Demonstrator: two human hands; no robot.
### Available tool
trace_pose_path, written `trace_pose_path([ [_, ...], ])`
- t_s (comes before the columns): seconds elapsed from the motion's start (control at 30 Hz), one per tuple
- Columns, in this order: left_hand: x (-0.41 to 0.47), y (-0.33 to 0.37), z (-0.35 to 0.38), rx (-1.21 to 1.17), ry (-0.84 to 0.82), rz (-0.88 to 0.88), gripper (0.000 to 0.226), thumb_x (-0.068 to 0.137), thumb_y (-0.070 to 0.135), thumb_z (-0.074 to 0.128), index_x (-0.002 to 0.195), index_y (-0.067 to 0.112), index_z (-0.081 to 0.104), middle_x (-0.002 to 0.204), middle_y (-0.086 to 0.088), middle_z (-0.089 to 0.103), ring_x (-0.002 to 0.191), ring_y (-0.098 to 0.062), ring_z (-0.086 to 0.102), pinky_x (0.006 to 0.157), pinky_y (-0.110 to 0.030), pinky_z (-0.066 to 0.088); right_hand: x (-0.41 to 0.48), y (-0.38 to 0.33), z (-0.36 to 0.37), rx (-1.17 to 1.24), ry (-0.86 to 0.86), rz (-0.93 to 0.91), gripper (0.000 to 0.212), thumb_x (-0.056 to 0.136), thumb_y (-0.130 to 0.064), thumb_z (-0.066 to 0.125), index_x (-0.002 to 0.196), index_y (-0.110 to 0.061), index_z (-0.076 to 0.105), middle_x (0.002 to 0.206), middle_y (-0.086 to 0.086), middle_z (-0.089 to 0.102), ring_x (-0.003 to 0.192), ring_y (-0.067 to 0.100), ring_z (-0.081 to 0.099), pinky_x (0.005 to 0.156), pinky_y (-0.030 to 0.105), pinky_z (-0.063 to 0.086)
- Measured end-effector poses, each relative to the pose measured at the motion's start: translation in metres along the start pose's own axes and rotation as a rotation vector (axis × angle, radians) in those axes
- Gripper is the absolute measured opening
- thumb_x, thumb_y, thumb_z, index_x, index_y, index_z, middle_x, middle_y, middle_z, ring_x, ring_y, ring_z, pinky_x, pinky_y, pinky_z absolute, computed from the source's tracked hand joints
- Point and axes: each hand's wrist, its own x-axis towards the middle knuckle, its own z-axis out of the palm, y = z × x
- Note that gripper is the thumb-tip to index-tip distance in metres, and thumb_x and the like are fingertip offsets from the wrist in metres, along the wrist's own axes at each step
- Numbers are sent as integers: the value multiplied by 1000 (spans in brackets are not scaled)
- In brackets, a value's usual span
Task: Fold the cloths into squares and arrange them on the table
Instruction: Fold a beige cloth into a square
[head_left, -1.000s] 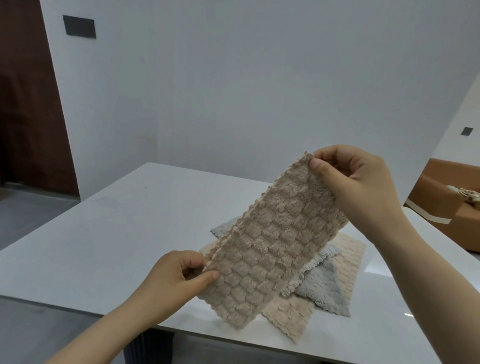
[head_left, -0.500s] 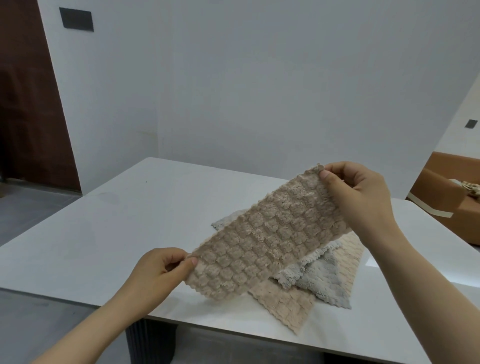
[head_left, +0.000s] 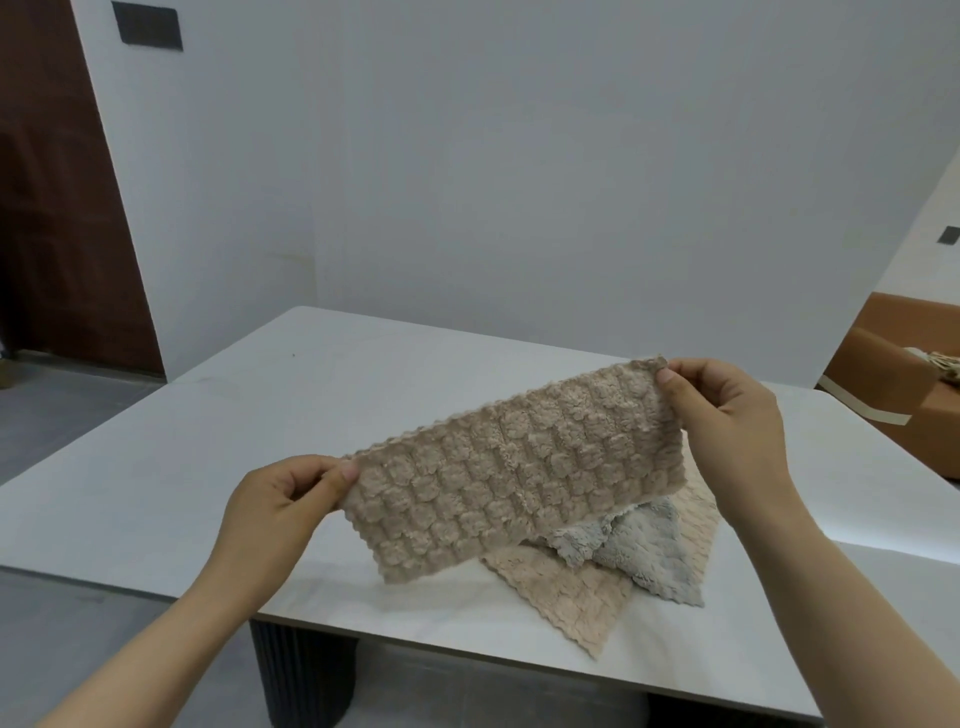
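A tan, bumpy cloth (head_left: 511, 467), folded into a long strip, hangs in the air above the white table (head_left: 182, 467). My left hand (head_left: 283, 512) pinches its lower left end and my right hand (head_left: 727, 415) pinches its upper right corner. Under it on the table lies a loose pile: a grey cloth (head_left: 641, 556) on top of a paler beige cloth (head_left: 566, 597) whose corner points toward the table's front edge. The held strip hides the back of that pile.
The table's front edge (head_left: 467, 647) runs just below the pile, above a dark ribbed pedestal leg (head_left: 304, 675). An orange-brown sofa (head_left: 893, 384) stands at the right. A white wall rises behind the table, with a dark wooden door (head_left: 47, 208) at left.
The strip has swung from steeply slanted to nearly level. My left hand rose and moved left, my right hand came down, and the cloth is stretched wider between them.
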Motion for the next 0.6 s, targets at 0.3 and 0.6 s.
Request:
trace_pose_path([
  [0.3,6,0,3,-36,213,44,6,80,20,71,75,20,74,76,9,74,67,-1,66,63,-8,51,-26,17,5,120,81,103,11,91,-17,62,84,-22,68,80,-4,66,74,7,57,75,30,48],
  [0.6,8,-6,1,-46,251,34,14,78,18,74,92,20,71,69,-1,71,68,2,66,64,1,45,-41,29,11,167,116,155,17,91,-14,61,80,-25,66,78,-6,65,74,7,57,79,30,47],
])
